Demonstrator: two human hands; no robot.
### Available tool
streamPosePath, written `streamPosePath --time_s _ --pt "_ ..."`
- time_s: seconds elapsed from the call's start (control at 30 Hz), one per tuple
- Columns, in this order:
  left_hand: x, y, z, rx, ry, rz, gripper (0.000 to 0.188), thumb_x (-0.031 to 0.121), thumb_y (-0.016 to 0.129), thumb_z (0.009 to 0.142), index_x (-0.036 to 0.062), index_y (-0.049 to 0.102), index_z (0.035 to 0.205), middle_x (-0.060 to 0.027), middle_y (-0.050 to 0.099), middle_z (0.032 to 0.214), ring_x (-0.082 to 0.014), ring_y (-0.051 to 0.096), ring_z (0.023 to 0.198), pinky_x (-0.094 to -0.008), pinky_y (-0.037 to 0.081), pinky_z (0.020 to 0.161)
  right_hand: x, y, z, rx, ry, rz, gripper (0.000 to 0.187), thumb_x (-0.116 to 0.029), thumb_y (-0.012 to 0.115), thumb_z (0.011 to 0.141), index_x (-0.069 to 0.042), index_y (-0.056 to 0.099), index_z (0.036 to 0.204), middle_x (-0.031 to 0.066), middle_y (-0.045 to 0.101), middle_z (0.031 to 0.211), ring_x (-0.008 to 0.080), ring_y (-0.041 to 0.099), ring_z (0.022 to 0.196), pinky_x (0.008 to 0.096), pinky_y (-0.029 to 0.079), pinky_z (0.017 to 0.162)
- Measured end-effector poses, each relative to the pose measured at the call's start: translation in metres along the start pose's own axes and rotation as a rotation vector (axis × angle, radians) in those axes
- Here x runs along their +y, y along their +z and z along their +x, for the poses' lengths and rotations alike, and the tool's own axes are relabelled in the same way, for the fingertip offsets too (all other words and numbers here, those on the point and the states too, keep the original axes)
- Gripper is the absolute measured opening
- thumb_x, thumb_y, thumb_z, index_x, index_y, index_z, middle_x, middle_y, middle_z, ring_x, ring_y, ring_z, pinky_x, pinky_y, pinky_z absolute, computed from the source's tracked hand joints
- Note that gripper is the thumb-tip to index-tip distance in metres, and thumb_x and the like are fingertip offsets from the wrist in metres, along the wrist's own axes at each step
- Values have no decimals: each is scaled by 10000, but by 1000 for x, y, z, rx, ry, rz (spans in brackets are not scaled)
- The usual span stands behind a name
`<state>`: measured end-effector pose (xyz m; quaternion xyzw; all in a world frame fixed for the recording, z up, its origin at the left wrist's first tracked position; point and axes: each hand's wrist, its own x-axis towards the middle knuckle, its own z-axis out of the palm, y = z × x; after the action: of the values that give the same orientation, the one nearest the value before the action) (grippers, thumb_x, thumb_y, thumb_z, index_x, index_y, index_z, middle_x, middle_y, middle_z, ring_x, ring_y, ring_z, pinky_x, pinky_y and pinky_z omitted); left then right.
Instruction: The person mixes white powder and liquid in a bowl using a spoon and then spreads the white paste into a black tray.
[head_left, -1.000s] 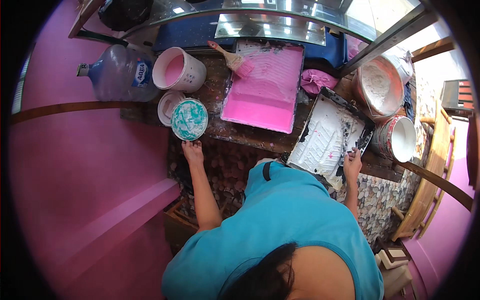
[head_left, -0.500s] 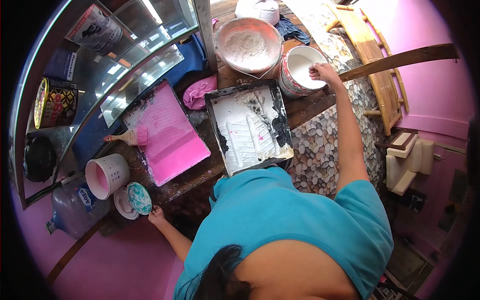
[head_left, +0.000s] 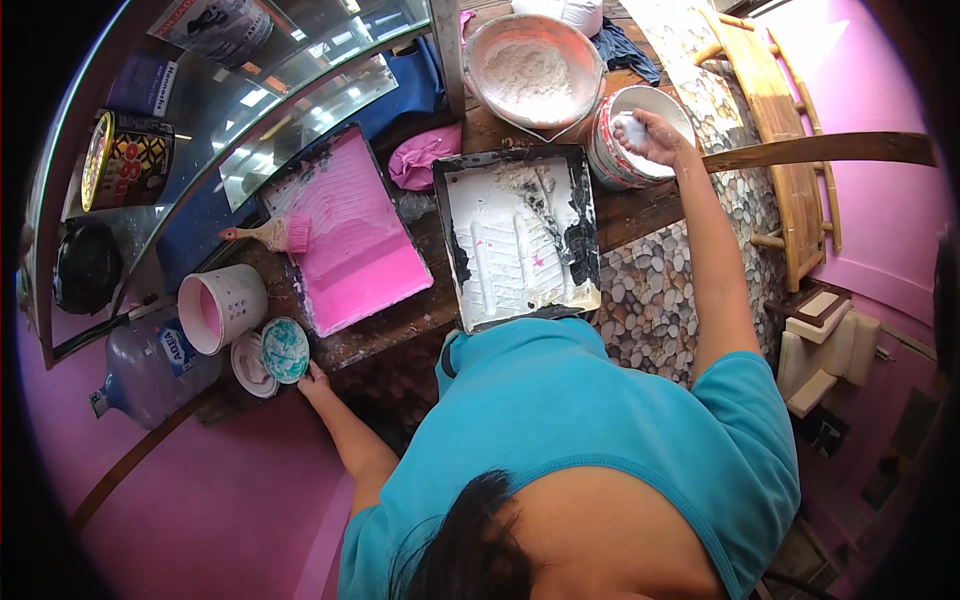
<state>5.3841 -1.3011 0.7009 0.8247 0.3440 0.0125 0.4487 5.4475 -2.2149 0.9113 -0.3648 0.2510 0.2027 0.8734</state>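
Observation:
At the lower left, my left hand (head_left: 314, 378) pinches the rim of a round lid (head_left: 286, 351) smeared teal and white. The lid is tilted beside a small white tub (head_left: 254, 364) with pale contents. On the far right my right hand (head_left: 652, 138) is over a white-filled bucket (head_left: 601, 155) with a stained rim. Its fingers curl around a white clump (head_left: 633, 129); whether this is powder or paste I cannot tell. A paint tray (head_left: 480, 230) coated in dried white, with black edges, lies between my arms.
A pink paint tray (head_left: 372, 260) with a brush (head_left: 275, 235) lies left of centre. Behind are a basin of white powder (head_left: 530, 85) and a pink bag (head_left: 425, 157). A glass cabinet, a paint pail (head_left: 235, 305) and a water jug (head_left: 150, 375) stand left.
My right hand has turned, now showing white stuff in its curled fingers over the bucket. My left hand stays at the lid. The whole view has shifted slightly.

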Motion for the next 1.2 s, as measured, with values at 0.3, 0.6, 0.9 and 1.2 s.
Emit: streamPosePath --time_s 0.3,0.6,0.9,1.2 --pt "121 63 -131 296 -504 -443 295 182 480 836 9 482 1075 -72 509 954 -164 490 765 -288 401 600 4 91 -27 -19 70 -362 431 -159 304 944 158 412 1216 255 502 1214 303 539 1102 350 448 976" --pt "172 168 -296 -560 -189 -149 279 284 463 926 82 518 1110 -11 553 935 -85 478 761 -235 400 634 5 106 -37 -29 -81 -493 387 -199 359 965 111 509 1142 228 578 1121 279 593 1033 324 501 904" --pt "185 222 -292 -647 102 203 498 466 389 918 35 515 1133 -184 604 1029 -330 551 1005 -399 406 850 0 -22 -10 602 25 -1114 339 -281 554 843 49 616 893 116 645 797 187 642 752 283 538 629" --pt "225 250 -313 -622 295 301 643 527 289 933 -47 554 1051 -303 587 978 -461 537 968 -476 401 826 -9 -40 3 12 45 -168 296 -192 413 941 64 491 1068 126 568 941 185 576 768 243 520 650"
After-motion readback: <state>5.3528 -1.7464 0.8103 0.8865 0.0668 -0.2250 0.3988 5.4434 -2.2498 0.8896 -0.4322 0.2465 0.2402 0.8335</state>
